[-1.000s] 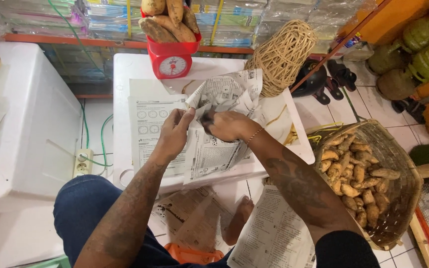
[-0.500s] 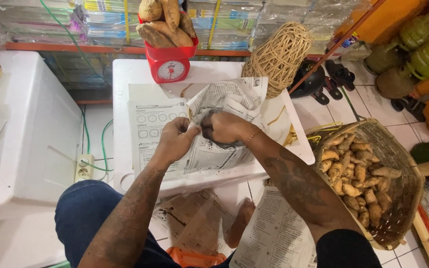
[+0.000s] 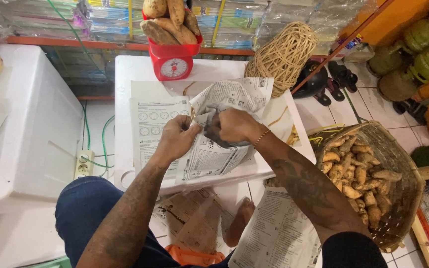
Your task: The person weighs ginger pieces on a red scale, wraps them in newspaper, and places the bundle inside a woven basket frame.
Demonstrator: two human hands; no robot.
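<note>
Across the small white plastic table (image 3: 135, 67) lie printed paper sheets, with a red kitchen scale (image 3: 174, 62) of sweet potatoes behind. I see my left hand (image 3: 177, 139) pinching the edge of a crumpled grey newspaper sheet (image 3: 227, 106), while my right hand (image 3: 232, 126) curls its fingers closed around that paper at mid-table. A woven basket (image 3: 403, 198) sits to my right.

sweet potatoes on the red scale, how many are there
4 show on the red scale: one top left, one upright in the middle, one at the right, one lying across the front. More may be hidden behind them.
</note>
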